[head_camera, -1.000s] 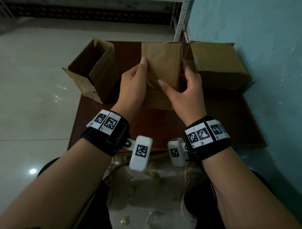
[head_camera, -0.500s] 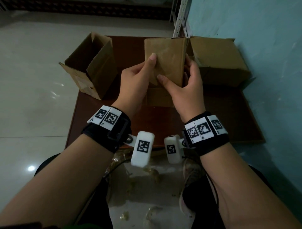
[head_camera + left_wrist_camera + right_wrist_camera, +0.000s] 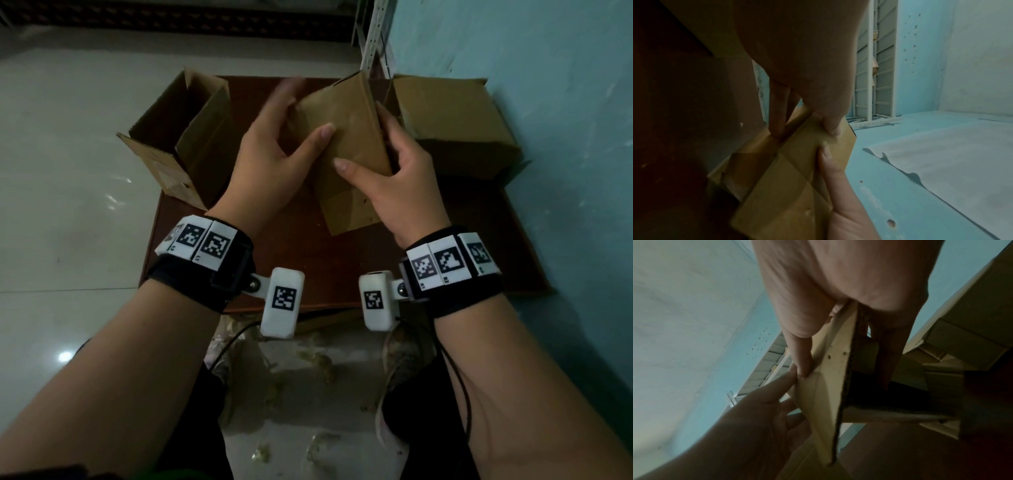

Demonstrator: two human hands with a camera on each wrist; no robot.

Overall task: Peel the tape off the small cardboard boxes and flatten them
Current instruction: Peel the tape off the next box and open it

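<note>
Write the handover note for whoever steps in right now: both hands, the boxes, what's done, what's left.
Left hand: grips the left side of the held box, thumb on the near face, fingers blurred behind it.
Right hand: grips its right edge, thumb in front, fingers behind.
The held box is up off the brown board, partly collapsed, not yet flat.
Open box stands at the board's left edge; bigger box lies on the right by the wall. Neither is flattened.
Left: press the held one flat, then do the other two. Tape is too dim to judge.
</note>
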